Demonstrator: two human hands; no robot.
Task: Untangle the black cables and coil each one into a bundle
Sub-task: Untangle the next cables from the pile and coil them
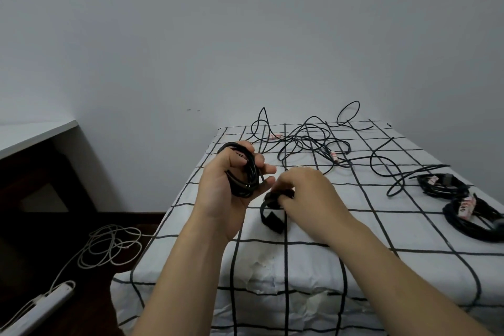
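Note:
My left hand grips a coiled black cable bundle, held upright above the bed. Just right of it, my right hand pinches the cable's black end with a flat strap that hangs in a loop below my fingers. A tangle of loose black cables lies farther back on the bed, with small pink-and-white tags on it. Two coiled black bundles lie at the right: one farther back, one nearer the edge.
The bed has a white sheet with a black grid pattern. A white desk stands at the left. On the dark floor lie a coiled white cord and a white power strip. A plain wall is behind.

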